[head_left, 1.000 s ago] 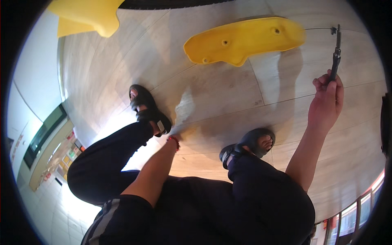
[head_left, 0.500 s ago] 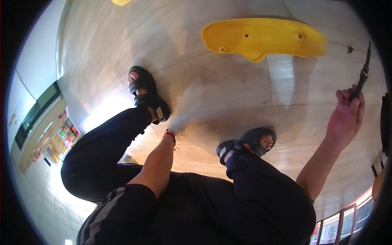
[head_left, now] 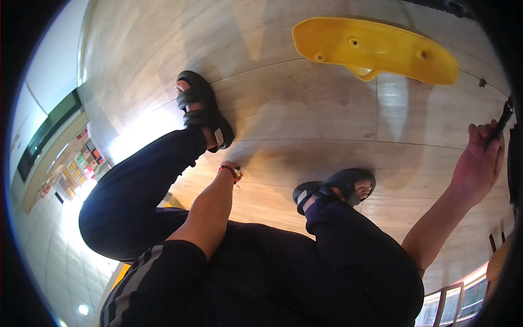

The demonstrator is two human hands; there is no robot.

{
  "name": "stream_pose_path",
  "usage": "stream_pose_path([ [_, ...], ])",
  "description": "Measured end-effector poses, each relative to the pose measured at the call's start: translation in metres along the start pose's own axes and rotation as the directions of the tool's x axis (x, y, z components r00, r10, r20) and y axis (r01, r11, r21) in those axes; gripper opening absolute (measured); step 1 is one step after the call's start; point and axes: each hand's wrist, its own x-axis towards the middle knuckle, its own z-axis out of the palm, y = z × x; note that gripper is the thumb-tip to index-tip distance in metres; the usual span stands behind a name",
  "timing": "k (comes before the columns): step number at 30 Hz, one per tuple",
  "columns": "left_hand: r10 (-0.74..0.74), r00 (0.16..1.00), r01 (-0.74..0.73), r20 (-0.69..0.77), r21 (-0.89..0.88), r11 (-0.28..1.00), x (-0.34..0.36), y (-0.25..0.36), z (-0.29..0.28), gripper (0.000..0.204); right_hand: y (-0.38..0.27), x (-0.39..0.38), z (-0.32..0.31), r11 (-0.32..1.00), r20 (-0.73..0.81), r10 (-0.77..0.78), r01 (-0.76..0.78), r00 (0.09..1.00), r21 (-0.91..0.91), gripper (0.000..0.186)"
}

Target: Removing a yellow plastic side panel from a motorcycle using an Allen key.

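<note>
Out at the right edge, my right hand (head_left: 482, 161) is closed round a slim black hand tool (head_left: 499, 126). The tool points up and away, its tip close to the dark rim of the picture; its exact kind does not show. My left hand (head_left: 231, 166), with a red beaded bracelet at the wrist, is low between my feet. Its fingers are mostly hidden behind the wrist. Beyond both hands, a curved yellow plastic panel (head_left: 389, 52) with several round holes and a small tab lies on the floor. Neither hand touches it.
My dark sandals stand on the wood-look floor (head_left: 283, 114), left (head_left: 200, 109) and right (head_left: 343, 188). A small dark piece (head_left: 482, 83) lies right of the panel. A dark object (head_left: 449, 6) shows at the top right. Chair legs (head_left: 449, 305) are at the lower right.
My right hand has moved outward to the right and slightly down with the black tool. The yellow panel appears farther right as the view shifts. My left hand has moved slightly.
</note>
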Motion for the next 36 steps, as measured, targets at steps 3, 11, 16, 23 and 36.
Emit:
stream_pose_path([
  [3,0.021,0.982,0.009,0.19,-0.158,0.987,0.042,0.02,0.042,0.018,-0.004,-0.003,0.014,0.998,-0.02,-0.059,0.06,0.998,0.027,0.027],
  [11,-0.123,0.9,0.318,0.418,-0.823,-0.472,-0.166,-0.039,0.115,0.018,0.032,-0.035,0.015,0.922,-0.242,-0.067,-0.032,0.968,-0.385,0.021],
  [16,-0.255,0.499,0.136,0.828,-0.366,-0.921,-0.238,-0.051,0.088,0.024,0.075,-0.044,-0.023,0.853,-0.452,-0.023,-0.219,0.892,-0.475,0.021],
  [23,0.085,-0.403,-0.566,0.911,-0.175,-0.805,-0.516,-0.094,0.117,0.018,0.106,-0.057,-0.062,0.469,-0.363,-0.289,-0.2,0.886,-0.86,0.02],
  [36,0.445,-0.334,-0.846,0.831,-0.055,-0.531,-0.576,-0.059,0.135,0.015,0.092,-0.056,-0.045,0.153,-0.116,-0.433,-0.054,0.894,-0.987,0.029],
])
